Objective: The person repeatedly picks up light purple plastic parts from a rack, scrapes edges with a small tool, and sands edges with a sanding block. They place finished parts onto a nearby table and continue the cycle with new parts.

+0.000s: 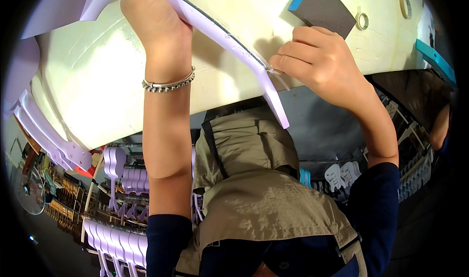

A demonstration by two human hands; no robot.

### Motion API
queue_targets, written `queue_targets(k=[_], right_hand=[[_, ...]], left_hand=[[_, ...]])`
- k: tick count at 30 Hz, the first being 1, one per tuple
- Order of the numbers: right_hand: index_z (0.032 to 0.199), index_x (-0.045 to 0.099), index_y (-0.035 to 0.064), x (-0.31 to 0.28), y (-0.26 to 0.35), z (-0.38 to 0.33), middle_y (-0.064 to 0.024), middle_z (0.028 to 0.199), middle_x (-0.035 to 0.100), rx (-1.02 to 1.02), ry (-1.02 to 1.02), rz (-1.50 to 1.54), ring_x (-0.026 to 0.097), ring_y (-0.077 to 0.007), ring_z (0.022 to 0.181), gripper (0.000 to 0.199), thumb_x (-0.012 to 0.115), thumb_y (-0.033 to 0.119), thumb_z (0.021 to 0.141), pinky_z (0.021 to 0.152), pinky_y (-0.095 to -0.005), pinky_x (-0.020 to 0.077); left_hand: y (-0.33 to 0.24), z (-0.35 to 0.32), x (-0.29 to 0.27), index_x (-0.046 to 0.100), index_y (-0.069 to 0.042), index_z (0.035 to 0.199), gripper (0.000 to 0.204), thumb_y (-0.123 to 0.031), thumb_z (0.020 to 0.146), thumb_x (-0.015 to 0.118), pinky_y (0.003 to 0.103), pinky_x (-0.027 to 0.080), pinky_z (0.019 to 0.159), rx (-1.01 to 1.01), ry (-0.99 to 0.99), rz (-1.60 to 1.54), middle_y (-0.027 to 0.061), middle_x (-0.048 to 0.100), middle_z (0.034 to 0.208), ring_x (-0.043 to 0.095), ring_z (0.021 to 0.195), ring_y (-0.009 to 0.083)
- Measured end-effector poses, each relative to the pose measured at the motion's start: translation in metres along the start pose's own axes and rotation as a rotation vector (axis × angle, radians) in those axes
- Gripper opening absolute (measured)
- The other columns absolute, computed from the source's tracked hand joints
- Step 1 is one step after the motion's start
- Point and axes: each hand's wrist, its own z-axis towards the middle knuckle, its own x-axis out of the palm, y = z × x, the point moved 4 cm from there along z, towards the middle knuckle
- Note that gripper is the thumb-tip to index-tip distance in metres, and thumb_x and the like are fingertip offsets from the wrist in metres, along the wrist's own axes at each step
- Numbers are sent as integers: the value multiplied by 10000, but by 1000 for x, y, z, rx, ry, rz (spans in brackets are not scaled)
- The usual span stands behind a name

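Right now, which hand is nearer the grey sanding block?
Right. The right hand lies just below the sanding block, fingertips close to its lower edge. The left hand grips the lilac plastic part well to the left.

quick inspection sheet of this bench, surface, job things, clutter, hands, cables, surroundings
surface: cream-white worktable, scuffed and marked.
job's things: long lilac plastic part lying across the table, its end past the near edge; a thin clear sliver sticks out by the right fingers.
clutter: grey sanding block with blue edge; two tape rolls at the far side.
grippers: left hand grips the part's upper stretch, a bracelet on the wrist; right hand pinches at the part's edge.
cables: nothing seen.
surroundings: racks of lilac parts below left, white parts right, another person's arm far right.
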Motion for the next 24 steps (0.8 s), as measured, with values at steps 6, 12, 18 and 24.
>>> queue_targets(k=[6, 12, 18, 24], right_hand=[[689, 568, 93, 0, 1, 7, 12, 661, 503, 7, -24, -27, 519, -156, 679, 124, 610, 123, 576, 553, -292, 450], [677, 558, 91, -2, -2, 2, 12, 661, 504, 25, -4, -9, 518, -160, 675, 118, 611, 124, 577, 558, -294, 454], [669, 559, 88, 1, 3, 3, 12, 660, 502, -6, -25, -67, 516, -158, 670, 112, 610, 122, 575, 555, -284, 452], [715, 591, 79, -1, 0, 3, 5, 694, 536, 18, 6, -13, 528, -164, 680, 147, 619, 111, 573, 549, -286, 450]], left_hand=[[-2, -2, 4, 386, -79, 787, 243, -280, 851, 508, 289, 379, 578, 9, -1, 29, 34, 410, 633, 409, 606, 150], [0, 0, 3, 388, -79, 787, 238, -277, 851, 504, 289, 381, 577, 16, 4, 34, 37, 413, 634, 409, 605, 151], [-1, 0, 4, 387, -79, 786, 244, -281, 843, 513, 289, 379, 573, 18, 10, 34, 37, 409, 632, 408, 605, 151], [0, 0, 3, 389, -78, 788, 246, -283, 839, 515, 291, 376, 573, 17, 14, 25, 39, 409, 632, 408, 609, 152]])
